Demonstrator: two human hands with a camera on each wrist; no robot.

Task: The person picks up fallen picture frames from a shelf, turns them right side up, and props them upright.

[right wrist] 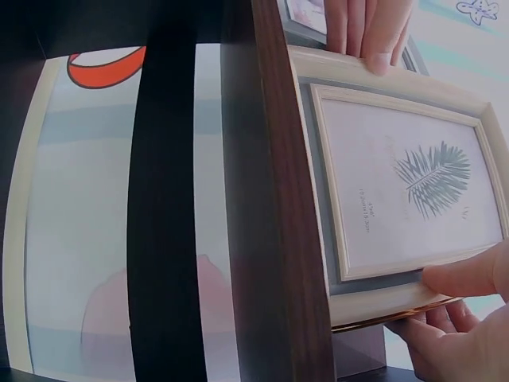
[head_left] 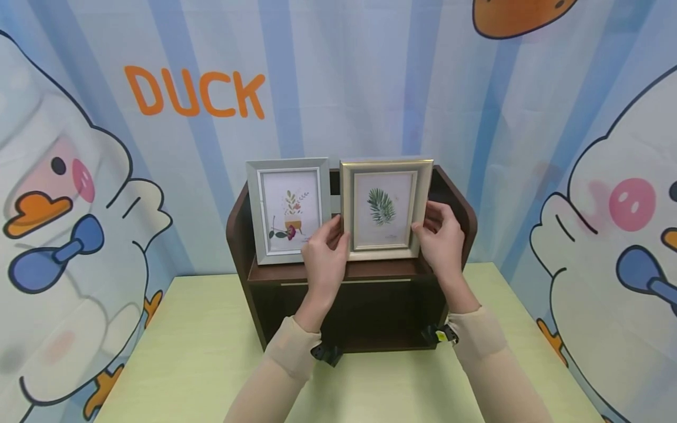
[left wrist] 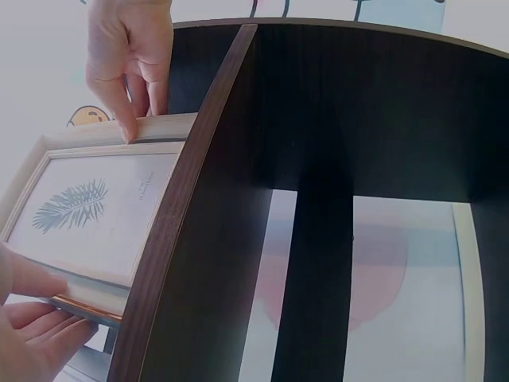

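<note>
A gold-rimmed picture frame (head_left: pixel 385 249) with a green palm leaf print stands upright on the upper shelf of a dark brown rack (head_left: pixel 349 270). My left hand (head_left: pixel 326 252) pinches its left edge, thumb in front and fingers behind. On the opposite edge my right hand (head_left: pixel 440 238) grips it the same way. Both wrist views show the palm leaf frame between the two hands, just above the shelf's front board. A pale grey picture frame (head_left: pixel 254 211) with a potted flower print stands to its left, partly overlapped by my left hand in the head view.
The rack's open lower compartment (head_left: pixel 365 314) lies below the shelf. It stands on a pale green table (head_left: pixel 206 329) against a blue striped curtain (head_left: pixel 349 76) printed with ducks. Raised dark side panels (head_left: pixel 460 205) bound the upper shelf.
</note>
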